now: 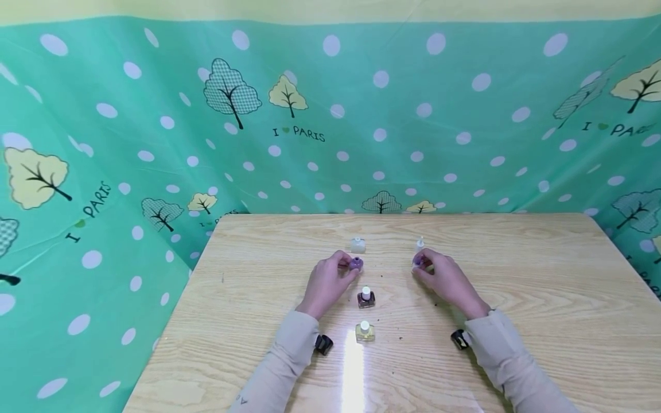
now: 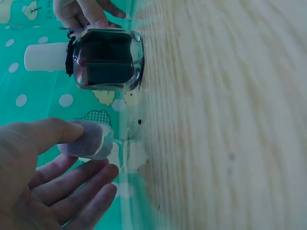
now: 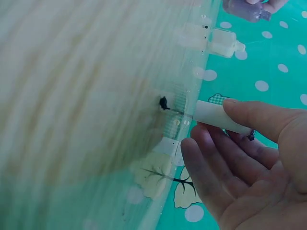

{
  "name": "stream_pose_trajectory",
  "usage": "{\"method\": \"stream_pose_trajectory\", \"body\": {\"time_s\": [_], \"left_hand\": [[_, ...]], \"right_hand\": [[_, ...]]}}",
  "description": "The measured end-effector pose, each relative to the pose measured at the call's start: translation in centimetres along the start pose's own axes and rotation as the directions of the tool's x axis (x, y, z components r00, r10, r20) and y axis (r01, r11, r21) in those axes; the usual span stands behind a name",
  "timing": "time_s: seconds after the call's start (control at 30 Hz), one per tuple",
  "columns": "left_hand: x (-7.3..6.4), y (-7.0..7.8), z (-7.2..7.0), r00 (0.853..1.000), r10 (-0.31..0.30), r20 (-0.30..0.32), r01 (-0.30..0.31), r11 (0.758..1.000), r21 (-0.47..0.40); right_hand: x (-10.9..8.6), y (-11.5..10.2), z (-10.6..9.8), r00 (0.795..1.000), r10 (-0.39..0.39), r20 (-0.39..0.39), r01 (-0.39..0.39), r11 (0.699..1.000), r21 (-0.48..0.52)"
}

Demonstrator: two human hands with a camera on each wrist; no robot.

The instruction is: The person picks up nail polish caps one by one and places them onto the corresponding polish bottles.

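Over the table (image 1: 542, 298), left grip (image 1: 329, 281) pinches an uncapped purple bottle (image 1: 356, 264), right grip (image 1: 448, 280) a white cap (image 3: 213, 114); nearer than both, dark bottle (image 1: 366, 300) and yellow bottle (image 1: 365, 335) remain capped.

1 green cloth (image 1: 356, 63) (white-dotted, printed with trees and PARIS lettering) hangs behind 1 light wooden table (image 1: 547, 298).

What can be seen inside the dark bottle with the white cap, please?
The dark bottle shows dark contents through its glass; whatever sits within them or inside the white cap is hidden.
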State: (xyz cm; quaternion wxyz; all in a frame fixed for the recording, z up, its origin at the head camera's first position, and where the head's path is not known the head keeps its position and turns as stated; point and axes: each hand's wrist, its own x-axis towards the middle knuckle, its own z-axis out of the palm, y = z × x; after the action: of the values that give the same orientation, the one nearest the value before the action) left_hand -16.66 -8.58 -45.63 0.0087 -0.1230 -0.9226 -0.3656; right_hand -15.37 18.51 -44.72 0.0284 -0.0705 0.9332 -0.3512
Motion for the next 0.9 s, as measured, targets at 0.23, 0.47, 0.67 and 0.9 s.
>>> {"method": "stream_pose_trajectory", "body": {"time_s": [0.23,0.47,0.67,0.9], "left_hand": [[-0.3,-0.1,-0.4,1.000,0.007,-0.027,-0.008,1.000,-0.029],[-0.8,-0.1,-1.0,0.998,0.033,-0.050,-0.038,0.994,-0.100],[-1.3,-0.2,-1.4,0.991,0.085,-0.100,-0.097,0.988,-0.119],[-2.0,-0.2,-2.1,0.985,0.102,-0.138,-0.121,0.983,-0.138]], "right_hand": [[-0.4,-0.1,-0.1,0.999,-0.009,-0.042,0.009,1.000,-0.006],[-0.7,-0.3,-0.2,0.996,-0.041,-0.076,0.042,0.999,0.013],[-1.1,-0.7,-0.5,0.997,-0.039,-0.068,0.042,0.998,0.050],[-1.8,-1.3,-0.8,0.992,-0.089,-0.089,0.093,0.995,0.036]]}}
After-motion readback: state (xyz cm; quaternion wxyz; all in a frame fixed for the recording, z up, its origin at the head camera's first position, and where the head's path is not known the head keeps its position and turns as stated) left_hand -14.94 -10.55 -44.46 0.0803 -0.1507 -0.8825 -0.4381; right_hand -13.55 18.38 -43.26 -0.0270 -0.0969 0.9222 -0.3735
